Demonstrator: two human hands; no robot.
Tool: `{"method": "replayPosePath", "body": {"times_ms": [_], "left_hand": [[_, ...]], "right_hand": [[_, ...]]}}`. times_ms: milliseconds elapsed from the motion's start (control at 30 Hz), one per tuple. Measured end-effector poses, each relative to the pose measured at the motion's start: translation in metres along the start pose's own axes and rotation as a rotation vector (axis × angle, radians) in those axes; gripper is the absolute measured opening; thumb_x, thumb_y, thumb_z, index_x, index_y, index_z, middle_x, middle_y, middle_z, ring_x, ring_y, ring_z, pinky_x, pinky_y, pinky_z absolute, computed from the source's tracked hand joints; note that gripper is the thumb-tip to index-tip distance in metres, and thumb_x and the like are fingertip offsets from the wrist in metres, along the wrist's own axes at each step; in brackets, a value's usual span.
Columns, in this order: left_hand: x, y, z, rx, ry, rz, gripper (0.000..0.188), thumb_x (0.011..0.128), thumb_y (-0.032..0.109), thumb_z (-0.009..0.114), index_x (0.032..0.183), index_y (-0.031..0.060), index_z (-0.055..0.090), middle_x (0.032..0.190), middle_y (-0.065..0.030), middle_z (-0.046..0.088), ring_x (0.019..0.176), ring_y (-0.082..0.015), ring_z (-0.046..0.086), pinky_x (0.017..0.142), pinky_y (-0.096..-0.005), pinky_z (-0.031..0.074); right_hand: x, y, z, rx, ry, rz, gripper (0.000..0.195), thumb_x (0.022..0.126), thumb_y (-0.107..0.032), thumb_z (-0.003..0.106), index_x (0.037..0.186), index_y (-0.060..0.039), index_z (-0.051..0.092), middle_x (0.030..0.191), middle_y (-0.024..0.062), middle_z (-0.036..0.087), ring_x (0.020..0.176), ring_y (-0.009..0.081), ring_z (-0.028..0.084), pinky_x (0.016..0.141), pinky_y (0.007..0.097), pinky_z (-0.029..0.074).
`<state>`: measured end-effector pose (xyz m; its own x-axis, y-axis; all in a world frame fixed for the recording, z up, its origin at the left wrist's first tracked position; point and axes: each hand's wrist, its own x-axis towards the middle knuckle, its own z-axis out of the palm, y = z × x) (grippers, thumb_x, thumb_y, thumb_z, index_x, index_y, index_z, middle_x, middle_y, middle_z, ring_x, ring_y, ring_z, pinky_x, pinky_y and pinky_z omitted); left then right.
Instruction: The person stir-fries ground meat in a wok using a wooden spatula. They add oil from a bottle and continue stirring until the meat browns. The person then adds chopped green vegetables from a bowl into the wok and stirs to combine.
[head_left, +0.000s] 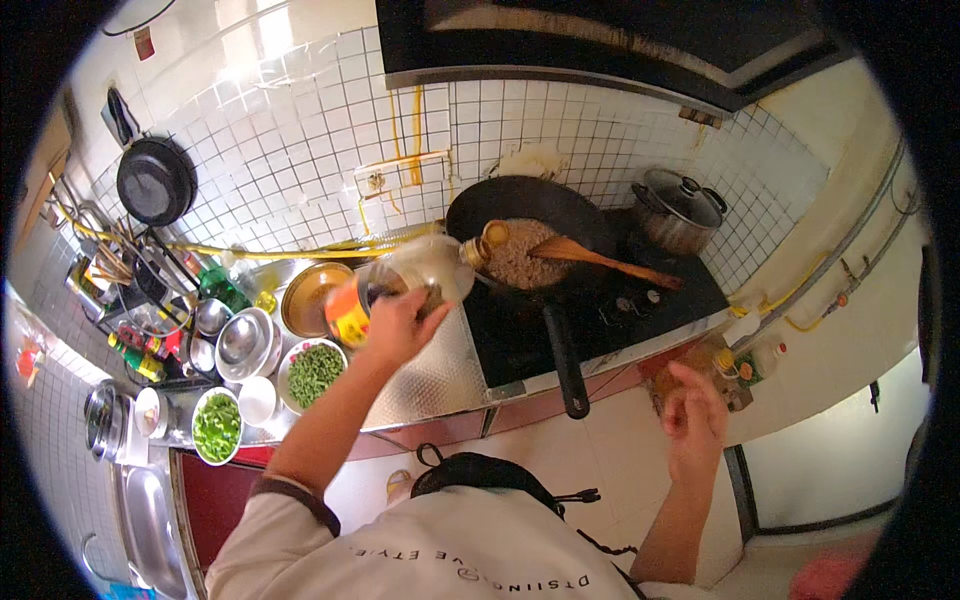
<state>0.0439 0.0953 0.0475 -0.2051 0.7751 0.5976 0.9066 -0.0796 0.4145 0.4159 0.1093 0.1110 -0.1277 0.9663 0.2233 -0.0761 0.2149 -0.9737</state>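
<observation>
My left hand (405, 322) is closed around a large clear plastic bottle (431, 262) with an orange and yellow label. The bottle is tilted, its uncapped-looking neck over the left side of a black wok (517, 196). The wok stands on the black cooktop and holds a crumbly, light brown food (517, 262), perhaps minced meat. A wooden spatula (600, 262) lies in the wok, its handle across the right rim. My right hand (694, 412) is raised at the right, off the cooktop's front edge, fingers partly bent, with nothing visible in it.
The wok's handle (564, 360) juts past the counter edge. A lidded pot (679, 210) stands at the back right. Left are a brown bowl (311, 300), bowls of chopped greens (217, 426) and cut green beans (315, 375), metal bowls (246, 345) and a sink (154, 525). A range hood (600, 52) hangs above.
</observation>
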Motion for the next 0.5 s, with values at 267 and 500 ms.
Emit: {"method": "replayPosePath", "body": {"times_ms": [267,500], "left_hand": [[0.050,-0.048,0.026,0.331,0.019,0.162,0.031,0.081,0.038,0.063,0.076,0.0075,0.060,0.059,-0.0133,0.059,0.052,-0.0333,0.059,0.047,-0.0426,0.048],[0.060,-0.043,0.033,0.432,-0.024,0.198,0.031,0.082,0.038,0.062,0.082,0.0077,0.059,0.061,-0.0131,0.060,0.053,-0.0329,0.060,0.049,-0.0430,0.048]], "right_hand": [[-0.017,0.045,-0.088,0.075,0.301,0.065,0.023,0.094,-0.018,0.048,0.099,-0.0025,0.063,0.061,-0.0029,0.041,0.052,0.0052,0.033,0.045,0.0197,0.023],[-0.008,0.051,-0.105,0.147,0.272,0.025,0.022,0.092,-0.020,0.052,0.097,-0.0023,0.064,0.060,-0.0036,0.042,0.051,0.0044,0.032,0.044,0.0192,0.022]]}}
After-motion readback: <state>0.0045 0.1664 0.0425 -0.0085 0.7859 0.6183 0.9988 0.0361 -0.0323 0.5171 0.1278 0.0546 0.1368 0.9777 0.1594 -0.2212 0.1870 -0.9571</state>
